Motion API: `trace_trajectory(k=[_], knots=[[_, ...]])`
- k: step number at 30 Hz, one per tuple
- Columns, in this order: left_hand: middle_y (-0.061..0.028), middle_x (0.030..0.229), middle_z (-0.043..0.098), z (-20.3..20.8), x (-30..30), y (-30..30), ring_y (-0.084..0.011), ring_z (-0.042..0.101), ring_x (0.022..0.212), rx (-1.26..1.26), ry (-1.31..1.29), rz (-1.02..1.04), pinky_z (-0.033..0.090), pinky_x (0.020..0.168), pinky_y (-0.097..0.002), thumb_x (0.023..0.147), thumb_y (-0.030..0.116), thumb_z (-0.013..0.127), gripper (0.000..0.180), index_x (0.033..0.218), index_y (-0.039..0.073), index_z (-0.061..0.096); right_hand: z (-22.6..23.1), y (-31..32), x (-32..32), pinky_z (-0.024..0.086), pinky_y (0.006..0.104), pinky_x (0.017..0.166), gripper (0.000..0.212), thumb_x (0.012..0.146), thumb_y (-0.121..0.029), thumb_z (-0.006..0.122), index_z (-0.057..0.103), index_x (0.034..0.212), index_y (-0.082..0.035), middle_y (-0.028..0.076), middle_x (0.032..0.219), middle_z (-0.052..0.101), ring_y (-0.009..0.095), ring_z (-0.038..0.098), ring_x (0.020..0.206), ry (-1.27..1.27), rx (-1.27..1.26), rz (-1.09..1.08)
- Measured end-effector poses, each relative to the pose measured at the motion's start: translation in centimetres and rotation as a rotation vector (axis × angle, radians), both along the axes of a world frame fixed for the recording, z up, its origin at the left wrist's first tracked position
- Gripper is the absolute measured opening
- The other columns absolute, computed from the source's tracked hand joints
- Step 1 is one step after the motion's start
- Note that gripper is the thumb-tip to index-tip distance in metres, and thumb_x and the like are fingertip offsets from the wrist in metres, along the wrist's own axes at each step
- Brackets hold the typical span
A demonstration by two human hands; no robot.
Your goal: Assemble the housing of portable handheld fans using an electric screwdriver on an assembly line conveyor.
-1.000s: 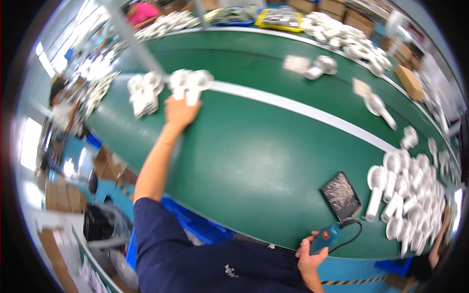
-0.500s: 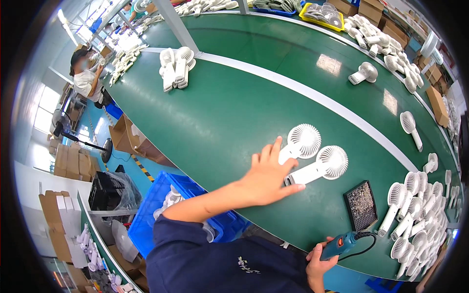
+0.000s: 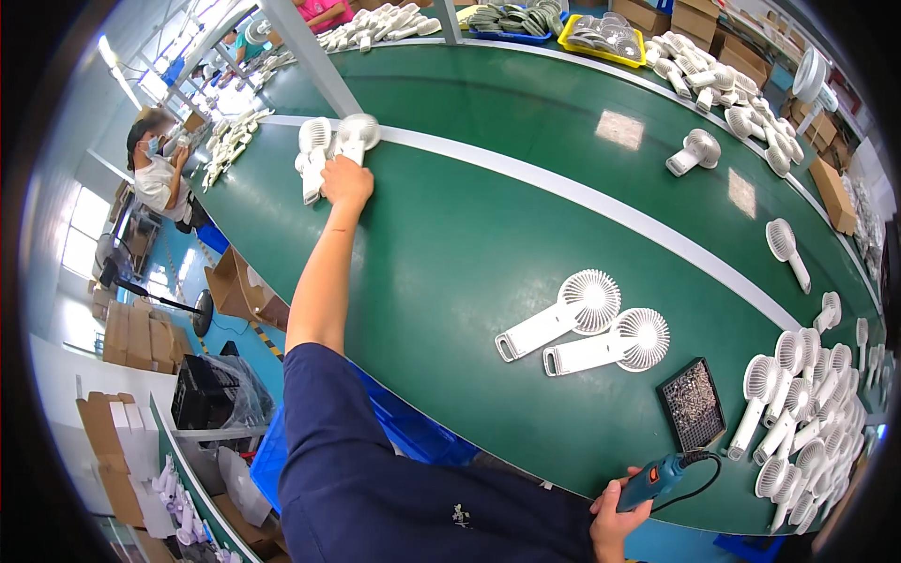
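My left hand (image 3: pixel 347 181), arm stretched far left, is closed round the handle of a white handheld fan (image 3: pixel 358 131) at a small stack. Another white fan (image 3: pixel 313 136) lies right beside it. Low at the table's near edge, my right hand (image 3: pixel 615 518) grips a teal electric screwdriver (image 3: pixel 651 481) with a black cord. Between the hands, two white handheld fans lie side by side, a farther fan (image 3: pixel 535 330) and a nearer fan (image 3: pixel 587 356), heads to the right. A black tray (image 3: pixel 663 389) of small metal parts, seemingly screws, sits right of them.
A large heap of white fans (image 3: pixel 798 403) covers the right end of the green table (image 3: pixel 450 225). A grey post (image 3: pixel 314 61) rises behind the small stack. A blue crate (image 3: pixel 413 427) stands below the near edge. A masked person (image 3: pixel 155 178) works at far left.
My left hand has left the two middle fans and reached far left to the small stack, closing on a fan there. The two fans now lie slightly nearer me. My right hand still holds the screwdriver.
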State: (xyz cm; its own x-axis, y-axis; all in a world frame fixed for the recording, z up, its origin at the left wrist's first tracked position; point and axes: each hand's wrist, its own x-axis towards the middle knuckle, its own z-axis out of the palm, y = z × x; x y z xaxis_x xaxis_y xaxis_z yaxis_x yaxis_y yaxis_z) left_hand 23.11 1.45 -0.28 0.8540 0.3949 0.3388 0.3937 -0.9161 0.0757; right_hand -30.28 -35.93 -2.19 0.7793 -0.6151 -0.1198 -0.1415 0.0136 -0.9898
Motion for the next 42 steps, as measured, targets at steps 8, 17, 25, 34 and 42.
trace_trajectory(k=[8,17,25,34,42], knots=[[-0.0296,0.124,0.043,-1.4,-0.4,1.9,-0.0457,0.044,0.113,0.054,0.036,-0.092,0.035,0.094,-0.0550,0.086,0.049,0.060,0.054,0.121,0.009,0.056,0.5,0.3,0.0,0.039,0.0226,0.038,0.034,0.089,-0.002,0.057,0.043,0.120,0.004,0.007,0.077,0.050,0.010,0.046,0.043,0.026,0.014,0.006],[-0.0336,0.129,0.036,-1.0,-19.8,-7.7,-0.0447,0.043,0.111,0.029,-0.037,-0.513,0.035,0.091,-0.0531,0.086,0.038,0.066,0.049,0.112,-0.002,0.053,1.0,0.4,1.0,0.038,0.0223,0.037,0.036,0.089,-0.003,0.057,0.043,0.121,0.004,0.006,0.077,0.050,0.009,0.044,0.042,0.061,0.024,-0.030],[-0.0362,0.136,0.031,2.9,-26.8,-12.8,-0.0508,0.029,0.129,-0.206,0.249,-0.849,0.026,0.103,-0.0583,0.079,0.039,0.073,0.064,0.127,0.005,0.047,0.6,-0.2,-0.1,0.042,0.0249,0.044,0.039,0.089,-0.008,0.063,0.045,0.122,0.004,0.006,0.074,0.053,0.011,0.048,0.047,0.148,0.027,-0.033],[-0.0381,0.147,0.023,1.0,-3.5,17.9,-0.0497,0.029,0.136,0.002,0.160,-0.344,0.029,0.111,-0.0489,0.077,0.066,0.066,0.084,0.136,0.009,0.050,0.3,-0.2,-1.1,0.041,0.0218,0.041,0.041,0.086,-0.001,0.063,0.043,0.122,0.004,0.010,0.085,0.056,0.009,0.050,0.049,0.119,0.065,-0.046],[-0.0340,0.101,0.060,-1.2,-4.7,7.0,-0.0482,0.056,0.096,0.061,0.054,-0.469,0.044,0.086,-0.0521,0.094,0.054,0.048,0.057,0.130,0.009,0.053,0.6,-0.5,0.4,0.040,0.0213,0.043,0.035,0.088,-0.002,0.059,0.046,0.120,0.001,0.006,0.078,0.053,0.008,0.048,0.048,0.087,-0.132,0.029]])
